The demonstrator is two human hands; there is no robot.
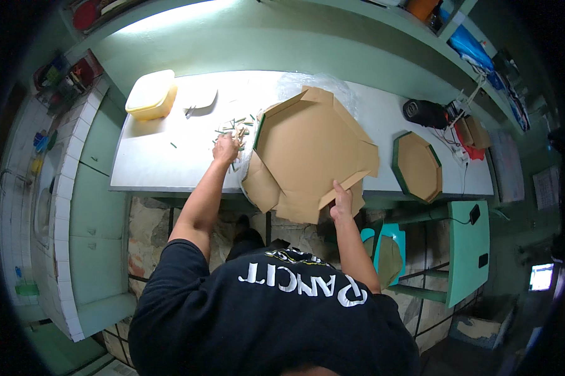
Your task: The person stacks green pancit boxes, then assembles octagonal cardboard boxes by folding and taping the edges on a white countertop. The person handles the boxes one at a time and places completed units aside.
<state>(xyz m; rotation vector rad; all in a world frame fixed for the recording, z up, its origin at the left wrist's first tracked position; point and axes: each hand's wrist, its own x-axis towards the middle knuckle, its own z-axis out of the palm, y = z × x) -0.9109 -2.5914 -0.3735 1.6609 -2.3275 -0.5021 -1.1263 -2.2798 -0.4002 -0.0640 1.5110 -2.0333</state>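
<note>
**Hands at the cardboard on the white worktable**

On the white worktable (157, 163), near its front edge, lies a large octagonal sheet of brown cardboard (313, 147) with flaps folded out around it; part of the sheet hangs over the table's near edge. The right hand (341, 203) is at the lower right flap (342, 187), the fingers set against the cardboard's edge with the index finger pointing up along the flap; whether they pinch it or only press on it cannot be told from this view. The left hand (225, 149) reaches out over the tabletop just left of the cardboard, fingers curled down and bunched over a scatter of small green and tan scraps (235, 125); whether it holds any of them cannot be told.

Crumpled clear plastic film (307, 81) shows behind the top edge of the cardboard. Further left on the table sits a yellow plastic box (151, 94) with a lid, and just beside it a pale flat lid or tray (198, 97). Well apart to the right lies a smaller octagonal cardboard lid with a green rim (417, 166), and behind it a black device (425, 113) with cables. A turquoise stool (467, 247) stands below the table's right end.
</note>
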